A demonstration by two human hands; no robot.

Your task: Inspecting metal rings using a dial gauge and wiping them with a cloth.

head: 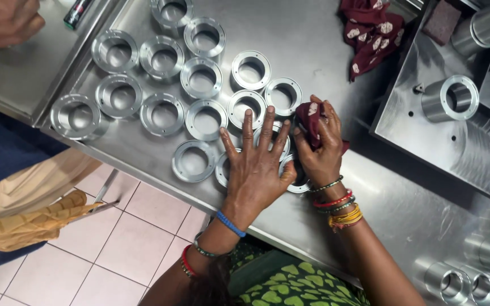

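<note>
My left hand (257,161) lies flat with spread fingers on a metal ring (223,169) at the near edge of the steel table (404,209), pressing down on it and its neighbours. My right hand (320,148) grips a dark red patterned cloth (307,120) and holds it against another ring (300,184) just right of the left hand. Several more flanged metal rings (206,119) lie in rows on the table to the left and behind.
A second dark red cloth (371,31) lies at the back. A raised steel plate (472,153) on the right carries cylindrical parts (450,98). More metal cylinders (472,283) stand at lower right. Another person's hand (1,22) is at top left, near a dark can (77,12).
</note>
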